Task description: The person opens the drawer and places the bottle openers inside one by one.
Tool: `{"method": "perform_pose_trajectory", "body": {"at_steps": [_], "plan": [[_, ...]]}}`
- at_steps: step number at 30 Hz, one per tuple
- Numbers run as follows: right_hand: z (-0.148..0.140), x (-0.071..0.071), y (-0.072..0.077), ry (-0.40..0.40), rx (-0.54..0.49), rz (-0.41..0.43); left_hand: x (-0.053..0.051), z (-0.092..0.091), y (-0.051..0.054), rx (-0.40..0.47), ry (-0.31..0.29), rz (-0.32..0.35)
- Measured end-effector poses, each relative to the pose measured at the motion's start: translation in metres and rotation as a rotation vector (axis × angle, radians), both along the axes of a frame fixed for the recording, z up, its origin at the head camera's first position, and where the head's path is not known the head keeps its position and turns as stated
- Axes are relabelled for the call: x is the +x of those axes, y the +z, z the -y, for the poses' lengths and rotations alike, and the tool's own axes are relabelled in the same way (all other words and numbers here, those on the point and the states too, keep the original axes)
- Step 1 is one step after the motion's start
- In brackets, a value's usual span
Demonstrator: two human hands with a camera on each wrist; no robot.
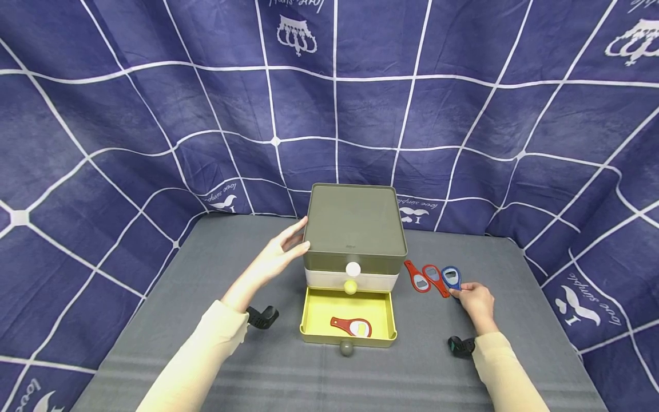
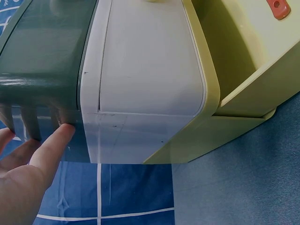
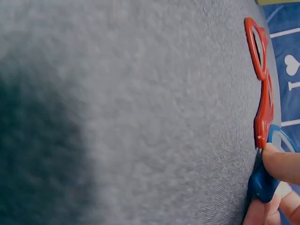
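Far curtain point(image 1: 309, 114) literally says "love simple", left hand point(image 1: 273, 258) has loosely spread fingers touching the drawer box's point(image 1: 355, 220) left side, right hand point(image 1: 477, 301) pinches a blue bottle opener point(image 1: 451, 277).

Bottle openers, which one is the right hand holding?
The blue bottle opener, pinched by the right hand; it's the only one of the four not red.

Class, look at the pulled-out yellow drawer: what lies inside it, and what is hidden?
One red bottle opener lies inside the yellow drawer. Anything farther back, beneath the white drawer, is covered and cannot be seen.
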State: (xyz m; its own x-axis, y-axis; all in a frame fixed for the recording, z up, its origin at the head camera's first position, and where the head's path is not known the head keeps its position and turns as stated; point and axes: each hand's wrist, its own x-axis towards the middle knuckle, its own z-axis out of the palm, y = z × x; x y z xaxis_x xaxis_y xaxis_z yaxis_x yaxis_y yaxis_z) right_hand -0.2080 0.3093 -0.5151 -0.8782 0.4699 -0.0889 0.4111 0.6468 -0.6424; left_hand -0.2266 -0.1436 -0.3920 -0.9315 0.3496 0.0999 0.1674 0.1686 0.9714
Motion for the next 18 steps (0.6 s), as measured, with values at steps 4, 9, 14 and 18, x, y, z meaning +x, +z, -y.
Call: {"method": "perform_pose_trajectory", "body": {"at_steps": [4,9,14,18], "plan": [[-0.001,0.005,0.001,0.009,-0.02,0.001,0.0,0.0,-0.001,0.0,-0.001,-0.005],[-0.003,0.016,0.008,0.056,-0.071,-0.005,0.0,0.0,-0.001,-0.01,0.0,-0.002],[-0.002,0.028,0.025,0.176,-0.222,0.024,0.001,0.002,0.0,-0.041,0.008,-0.003],[0.007,0.038,0.035,0.307,-0.316,0.016,0.001,0.001,0.001,-0.051,0.013,-0.001]]}}
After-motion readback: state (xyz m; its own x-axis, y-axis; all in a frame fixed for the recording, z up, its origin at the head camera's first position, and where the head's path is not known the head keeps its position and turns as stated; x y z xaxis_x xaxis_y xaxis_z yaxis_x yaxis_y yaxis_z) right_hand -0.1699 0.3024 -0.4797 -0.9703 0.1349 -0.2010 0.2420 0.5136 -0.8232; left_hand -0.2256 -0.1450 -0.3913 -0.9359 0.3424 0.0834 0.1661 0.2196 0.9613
